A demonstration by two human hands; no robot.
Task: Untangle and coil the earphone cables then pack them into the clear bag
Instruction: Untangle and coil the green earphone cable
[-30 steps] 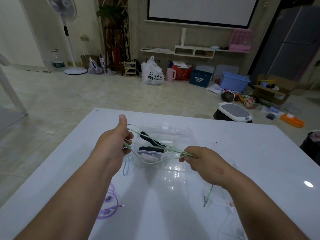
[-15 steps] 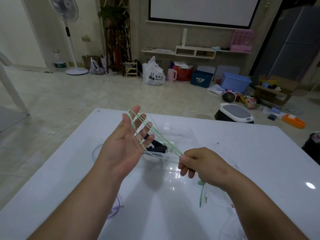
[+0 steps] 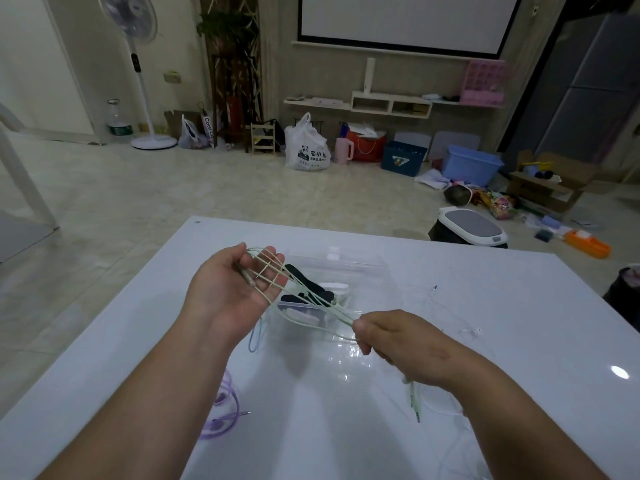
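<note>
A pale green earphone cable (image 3: pixel 311 299) runs in several strands between my hands above the white table (image 3: pixel 502 299). My left hand (image 3: pixel 232 296) is palm up, its bent fingers hooked through the loops, with a metal plug lying in the palm. My right hand (image 3: pixel 405 344) pinches the strands together at their other end. The cable's green tail (image 3: pixel 414 403) hangs below that hand. The clear bag (image 3: pixel 363 268) lies flat under the cable, with black earphones (image 3: pixel 304 275) and a pale one inside.
A purple earphone coil (image 3: pixel 225 410) lies at the table's near left and a blue cable (image 3: pixel 254 341) beside my left wrist. A thin white cable (image 3: pixel 460 329) trails right of the bag. A grey-topped bin (image 3: pixel 471 230) stands beyond the table's far edge.
My left hand turned from back-up to palm-up and rose, with the green loops now round its fingers, which have bent inward. My right hand stayed low, pinching the strands.
</note>
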